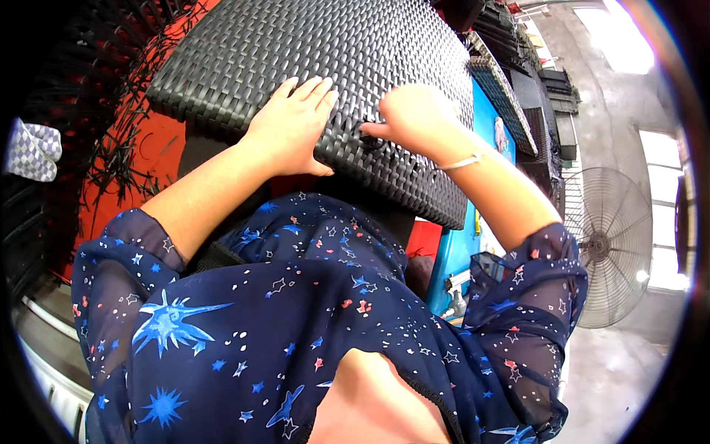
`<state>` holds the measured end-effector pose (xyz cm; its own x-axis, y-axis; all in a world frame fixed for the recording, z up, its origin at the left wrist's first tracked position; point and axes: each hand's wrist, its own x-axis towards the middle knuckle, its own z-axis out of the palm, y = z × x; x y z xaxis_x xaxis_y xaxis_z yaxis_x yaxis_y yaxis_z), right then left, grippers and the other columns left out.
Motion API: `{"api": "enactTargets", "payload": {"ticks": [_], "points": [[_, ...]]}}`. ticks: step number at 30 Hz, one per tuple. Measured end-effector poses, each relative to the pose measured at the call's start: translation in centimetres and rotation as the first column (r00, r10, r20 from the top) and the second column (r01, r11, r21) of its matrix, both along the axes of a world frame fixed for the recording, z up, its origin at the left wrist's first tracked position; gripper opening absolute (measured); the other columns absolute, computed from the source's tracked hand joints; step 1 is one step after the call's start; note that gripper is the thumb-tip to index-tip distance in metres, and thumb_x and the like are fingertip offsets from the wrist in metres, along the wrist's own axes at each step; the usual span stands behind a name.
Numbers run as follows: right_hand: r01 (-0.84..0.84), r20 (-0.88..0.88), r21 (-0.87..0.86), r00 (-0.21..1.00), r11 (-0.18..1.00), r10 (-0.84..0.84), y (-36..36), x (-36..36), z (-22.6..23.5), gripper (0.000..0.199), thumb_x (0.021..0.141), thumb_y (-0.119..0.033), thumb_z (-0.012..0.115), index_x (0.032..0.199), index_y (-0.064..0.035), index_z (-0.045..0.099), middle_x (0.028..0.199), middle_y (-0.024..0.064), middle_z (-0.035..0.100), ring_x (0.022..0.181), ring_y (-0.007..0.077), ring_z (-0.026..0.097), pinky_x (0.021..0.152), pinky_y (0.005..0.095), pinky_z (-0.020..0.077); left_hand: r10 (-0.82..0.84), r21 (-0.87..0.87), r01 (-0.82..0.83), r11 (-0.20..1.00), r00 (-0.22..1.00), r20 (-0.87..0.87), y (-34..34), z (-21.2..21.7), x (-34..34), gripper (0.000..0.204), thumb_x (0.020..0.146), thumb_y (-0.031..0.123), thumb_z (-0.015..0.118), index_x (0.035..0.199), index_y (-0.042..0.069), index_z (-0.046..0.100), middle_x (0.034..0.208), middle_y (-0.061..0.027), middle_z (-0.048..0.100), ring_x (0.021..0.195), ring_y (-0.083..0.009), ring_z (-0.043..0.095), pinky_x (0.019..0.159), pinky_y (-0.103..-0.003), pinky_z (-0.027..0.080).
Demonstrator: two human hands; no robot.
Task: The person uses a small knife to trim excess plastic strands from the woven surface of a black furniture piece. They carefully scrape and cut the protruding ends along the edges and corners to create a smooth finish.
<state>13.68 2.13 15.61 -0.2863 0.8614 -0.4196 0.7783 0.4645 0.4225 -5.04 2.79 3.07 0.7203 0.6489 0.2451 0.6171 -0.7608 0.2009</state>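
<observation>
on woven panel [355,59], left hand [290,126] flat, right hand [414,115] pinching

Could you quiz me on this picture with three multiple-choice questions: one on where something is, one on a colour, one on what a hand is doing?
1. Where does the big fan stand?
A. to the person's right
B. to the person's left
C. on the woven panel

2. What colour is the woven panel?
A. white
B. black
C. yellow

3. How does the left hand lie?
A. closed in a fist in the air
B. flat, fingers spread on the panel
C. holding a hammer

Answers:
1 A: the fan stands at the right edge on the floor.
2 B: the woven panel is black wicker-like weave.
3 B: the left hand rests open on the weave, while the right hand pinches at a strand.
</observation>
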Motion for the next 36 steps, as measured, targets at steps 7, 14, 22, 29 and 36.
{"api": "enactTargets", "payload": {"ticks": [7, 14, 22, 29, 36], "points": [[0.503, -0.420, -0.086, 0.764, 0.860, -0.490, -3.4, 4.4, -2.5, 0.060, 0.091, -0.060, 0.062, 0.071, -0.0038, 0.071, 0.067, 0.0169, 0.067, 0.067, 0.0341, 0.068, 0.068, 0.0446, 0.0534, 0.022, -0.028, -0.023, 0.999, 0.999, -0.039, -0.3, 0.4, 0.0, 0.118, 0.067, 0.067, 0.080, 0.151, -0.003, 0.037, 0.159, -0.0168, 0.037, 0.151, -0.0283, 0.030, 0.125, -0.046, 0.021], [0.677, -0.741, -0.203, 0.366, 0.707, -0.563, -5.3, 5.1, -8.4, 0.064, 0.093, -0.059, 0.061, 0.065, -0.0020, 0.065, 0.059, 0.0142, 0.060, 0.054, 0.0277, 0.058, 0.059, 0.0413, 0.0471, 0.024, 0.016, -0.024, 1.000, 1.000, 0.001, 0.1, 0.1, 0.0, 0.123, 0.066, 0.067, 0.081, 0.153, -0.004, 0.031, 0.161, -0.0190, 0.033, 0.151, -0.0301, 0.029, 0.125, -0.045, 0.020], [0.630, -0.951, 0.195, 0.310, 0.752, -0.013, -8.4, 3.8, -12.5, 0.045, 0.100, -0.030, 0.063, 0.066, -0.0007, 0.059, 0.054, 0.0062, 0.048, 0.049, 0.0136, 0.045, 0.051, 0.0330, 0.0374, 0.030, 0.036, -0.032, 0.999, 0.998, 0.055, 0.3, 0.0, -0.2, 0.126, 0.062, 0.064, 0.085, 0.152, -0.006, 0.031, 0.160, -0.0219, 0.033, 0.151, -0.0327, 0.030, 0.125, -0.045, 0.022], [0.469, -0.878, 0.421, 0.427, 0.776, 0.218, -8.6, 3.5, -11.9, 0.033, 0.093, -0.015, 0.065, 0.063, -0.0034, 0.055, 0.057, 0.0138, 0.050, 0.048, 0.0284, 0.050, 0.050, 0.0389, 0.0401, 0.022, 0.038, -0.026, 0.999, 0.995, 0.101, 0.1, -0.2, -0.5, 0.124, 0.060, 0.060, 0.087, 0.151, -0.005, 0.033, 0.159, -0.0225, 0.035, 0.150, -0.0342, 0.032, 0.124, -0.046, 0.023], [0.237, -0.730, 0.602, 0.550, 0.762, 0.405, -7.0, 4.9, -10.4, 0.028, 0.084, -0.015, 0.071, 0.061, -0.0099, 0.056, 0.057, 0.0089, 0.055, 0.050, 0.0285, 0.058, 0.050, 0.0402, 0.0458, 0.019, 0.001, -0.019, 1.000, 0.997, 0.081, -0.2, 0.9, -0.9, 0.126, 0.058, 0.057, 0.088, 0.151, -0.007, 0.032, 0.159, -0.0224, 0.035, 0.150, -0.0341, 0.031, 0.125, -0.046, 0.022]]}}
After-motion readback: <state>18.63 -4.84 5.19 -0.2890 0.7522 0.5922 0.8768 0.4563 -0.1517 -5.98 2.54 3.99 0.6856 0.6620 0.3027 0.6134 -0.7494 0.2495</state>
